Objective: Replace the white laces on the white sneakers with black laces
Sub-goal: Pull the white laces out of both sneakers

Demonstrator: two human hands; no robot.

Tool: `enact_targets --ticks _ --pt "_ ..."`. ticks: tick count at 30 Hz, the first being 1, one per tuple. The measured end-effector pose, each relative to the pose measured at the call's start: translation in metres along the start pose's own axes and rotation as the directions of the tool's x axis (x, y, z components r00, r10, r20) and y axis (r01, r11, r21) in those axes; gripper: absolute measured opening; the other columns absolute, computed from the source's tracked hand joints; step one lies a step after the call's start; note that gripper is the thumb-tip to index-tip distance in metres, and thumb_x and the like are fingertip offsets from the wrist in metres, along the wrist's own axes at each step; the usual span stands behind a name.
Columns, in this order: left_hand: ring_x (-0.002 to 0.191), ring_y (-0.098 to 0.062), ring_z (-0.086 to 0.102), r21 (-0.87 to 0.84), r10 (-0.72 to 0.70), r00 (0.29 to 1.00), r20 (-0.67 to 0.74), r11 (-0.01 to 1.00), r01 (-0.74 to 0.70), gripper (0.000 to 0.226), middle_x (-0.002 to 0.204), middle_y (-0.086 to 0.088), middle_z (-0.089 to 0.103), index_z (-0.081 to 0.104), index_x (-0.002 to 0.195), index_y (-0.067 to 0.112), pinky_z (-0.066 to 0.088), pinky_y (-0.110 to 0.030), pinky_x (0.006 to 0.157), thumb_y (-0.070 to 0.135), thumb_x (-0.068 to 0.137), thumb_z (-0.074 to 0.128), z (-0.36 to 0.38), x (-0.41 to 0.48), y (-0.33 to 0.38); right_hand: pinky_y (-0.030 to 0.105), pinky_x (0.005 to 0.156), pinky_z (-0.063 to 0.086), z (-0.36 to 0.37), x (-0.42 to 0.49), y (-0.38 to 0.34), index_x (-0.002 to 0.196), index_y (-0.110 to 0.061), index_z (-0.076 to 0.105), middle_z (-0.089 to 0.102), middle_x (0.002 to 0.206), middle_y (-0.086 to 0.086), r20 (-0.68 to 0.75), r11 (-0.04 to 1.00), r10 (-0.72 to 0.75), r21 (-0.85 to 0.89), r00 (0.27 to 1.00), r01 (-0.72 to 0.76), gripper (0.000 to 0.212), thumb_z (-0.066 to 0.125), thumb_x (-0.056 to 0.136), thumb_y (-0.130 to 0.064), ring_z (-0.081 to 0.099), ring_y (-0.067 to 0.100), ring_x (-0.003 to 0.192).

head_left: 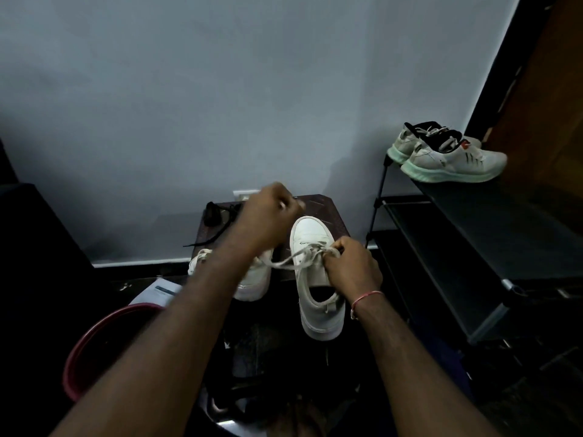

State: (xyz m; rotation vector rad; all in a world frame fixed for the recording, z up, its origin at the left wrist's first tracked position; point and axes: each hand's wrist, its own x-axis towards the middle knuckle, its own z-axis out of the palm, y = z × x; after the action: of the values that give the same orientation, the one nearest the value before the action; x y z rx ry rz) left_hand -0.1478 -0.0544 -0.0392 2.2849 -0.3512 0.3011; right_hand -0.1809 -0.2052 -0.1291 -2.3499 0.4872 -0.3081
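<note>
Two sneakers on stool (pixel 331 216): first sneaker (pixel 312 288) under right hand (pixel 351 268), second sneaker (pixel 252 283) beneath left forearm. Right hand pinching white lace (pixel 279 264) at eyelets; left hand (pixel 268 212) fisted round its far end. Black laces (pixel 220 225) just left of left hand. Red basin (pixel 67 367) under left forearm, contents unreadable.

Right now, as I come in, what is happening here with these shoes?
A person is unlacing one white sneaker on a small dark table. The right hand pinches the white lace at the eyelets. The raised left hand appears to hold its free end. The second white sneaker sits under the left forearm. The black laces lie untouched at the table's back corner.
</note>
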Motion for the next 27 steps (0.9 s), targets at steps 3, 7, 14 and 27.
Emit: enact_targets --ticks 3,7,14,27 --pt "0.084 -0.017 0.060 0.259 0.011 0.981 0.194 0.964 -0.062 0.023 0.088 -0.001 0.064 0.064 0.075 0.021 0.046 -0.028 0.071 0.043 0.080 0.070 0.036 -0.016 -0.007 0.030 0.069 0.041 -0.002 -0.003 -0.001 0.080 -0.025 0.055 0.067 0.095 0.002 0.019 1.000 -0.023 -0.007 1.000 0.023 0.005 0.056 0.082 -0.030 0.058 0.031 0.085" --pt "0.098 -0.026 0.061 0.464 0.011 0.986 0.164 0.881 -0.087 0.030 0.109 -0.005 0.057 0.069 0.097 0.018 0.051 -0.036 0.080 0.044 0.081 0.066 0.060 -0.022 -0.009 0.029 0.068 0.040 -0.005 -0.004 -0.001 0.079 -0.026 0.054 0.067 0.097 0.002 0.028 1.000 -0.024 -0.012 0.999 0.025 0.003 0.056 0.081 -0.026 0.060 0.032 0.090" --pt "0.099 -0.032 0.063 0.597 0.041 0.981 0.190 0.788 -0.149 0.022 0.115 -0.007 0.054 0.065 0.105 0.016 0.044 -0.037 0.071 0.026 0.086 0.060 0.061 -0.024 -0.003 0.028 0.067 0.039 -0.006 -0.004 -0.004 0.079 -0.025 0.058 0.067 0.094 0.001 0.027 1.000 -0.024 -0.017 0.999 0.025 0.005 0.056 0.083 -0.028 0.059 0.029 0.085" --pt "0.094 -0.023 0.062 0.149 -0.158 0.959 0.236 0.981 0.124 0.010 0.095 -0.009 0.069 0.068 0.082 0.011 0.043 -0.025 0.074 0.009 0.086 0.059 0.054 -0.023 -0.006 0.027 0.067 0.041 -0.005 -0.007 -0.002 0.080 -0.020 0.059 0.067 0.093 0.004 0.022 1.000 -0.011 0.009 1.000 0.011 0.004 0.058 0.078 -0.023 0.061 0.034 0.090"
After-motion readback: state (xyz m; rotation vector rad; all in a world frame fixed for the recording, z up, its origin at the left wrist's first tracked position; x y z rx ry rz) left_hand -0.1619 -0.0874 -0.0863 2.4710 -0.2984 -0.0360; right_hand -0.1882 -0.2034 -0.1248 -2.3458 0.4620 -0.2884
